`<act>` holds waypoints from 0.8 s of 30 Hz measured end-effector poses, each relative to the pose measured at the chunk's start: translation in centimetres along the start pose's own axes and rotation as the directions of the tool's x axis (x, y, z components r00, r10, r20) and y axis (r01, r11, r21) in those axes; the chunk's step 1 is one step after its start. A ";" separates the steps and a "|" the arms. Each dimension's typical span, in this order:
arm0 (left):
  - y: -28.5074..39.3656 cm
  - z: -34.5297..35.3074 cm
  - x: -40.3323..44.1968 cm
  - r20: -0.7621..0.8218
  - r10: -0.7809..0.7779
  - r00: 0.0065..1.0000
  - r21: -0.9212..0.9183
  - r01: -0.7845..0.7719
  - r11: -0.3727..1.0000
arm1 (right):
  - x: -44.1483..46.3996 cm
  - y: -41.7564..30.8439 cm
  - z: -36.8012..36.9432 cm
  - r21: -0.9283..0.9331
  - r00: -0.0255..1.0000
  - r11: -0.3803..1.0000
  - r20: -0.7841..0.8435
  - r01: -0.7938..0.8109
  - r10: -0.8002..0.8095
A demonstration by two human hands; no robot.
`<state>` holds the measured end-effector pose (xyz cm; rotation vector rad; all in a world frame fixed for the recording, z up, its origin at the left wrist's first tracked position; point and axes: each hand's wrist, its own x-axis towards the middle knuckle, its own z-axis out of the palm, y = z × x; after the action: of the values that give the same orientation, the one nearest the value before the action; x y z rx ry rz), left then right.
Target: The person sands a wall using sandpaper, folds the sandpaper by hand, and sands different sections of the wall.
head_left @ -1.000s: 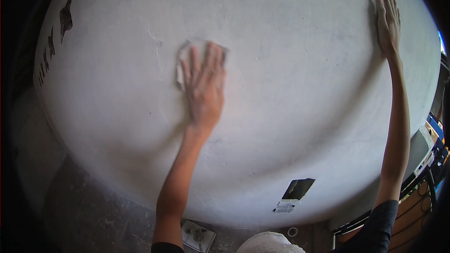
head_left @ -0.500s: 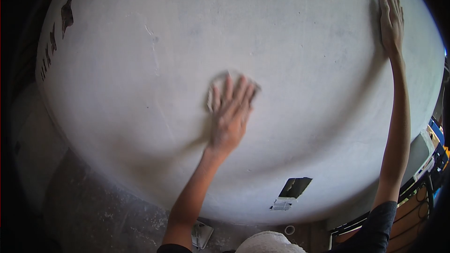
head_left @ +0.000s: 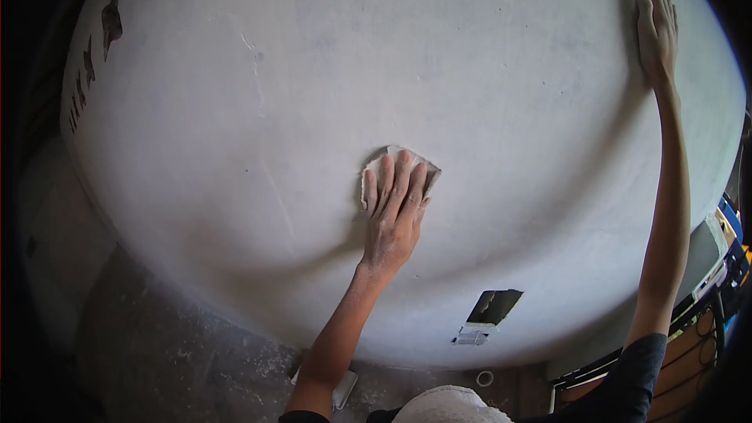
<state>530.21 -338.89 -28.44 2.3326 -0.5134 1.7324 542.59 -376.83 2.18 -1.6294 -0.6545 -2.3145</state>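
Observation:
My left hand (head_left: 394,211) presses a thin, ragged-edged pale sheet (head_left: 386,158) flat against the large whitish wall (head_left: 470,94). Its fingers are slightly spread over the sheet, whose edges show above and on both sides of them. What the sheet is made of I cannot make out. High on the right, my right hand (head_left: 658,27) lies against the same wall with its fingers stretched out and nothing visible in it. Both forearms reach up from below.
A dark rectangular opening (head_left: 495,307) is in the lower wall, and jagged dark holes (head_left: 112,22) are at the far left. Below are a dusty floor (head_left: 188,352), a whitish rounded object (head_left: 450,406) and a small ring (head_left: 485,378). Dark metal bars (head_left: 689,352) stand at the lower right.
My left hand has moved right and down across the wall with the sheet under it. My right hand stays at nearly the same place on the wall.

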 end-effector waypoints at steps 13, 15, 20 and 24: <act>0.1 -0.6 -2.1 0.032 -0.054 0.998 0.024 0.053 0.998 | 1.3 -3.4 -2.6 -0.055 0.940 0.989 0.308 -0.139 0.149; -1.8 -0.1 -2.1 -0.033 0.057 0.998 0.042 -0.055 0.998 | 1.3 -3.1 -2.6 -0.052 0.943 0.989 0.299 -0.138 0.147; -2.8 -4.7 8.1 -0.058 0.085 0.995 0.123 -0.078 0.989 | 1.2 -2.7 -2.2 -0.017 0.947 0.990 0.291 -0.138 0.137; -0.9 0.0 -3.7 0.039 -0.001 0.999 0.090 -0.003 0.996 | 1.3 -2.0 -1.7 -0.029 0.951 0.995 0.292 -0.095 0.100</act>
<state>529.61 -337.50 -31.87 2.4328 -0.4514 1.7481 539.88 -375.87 2.49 -1.9869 -0.5999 -2.0323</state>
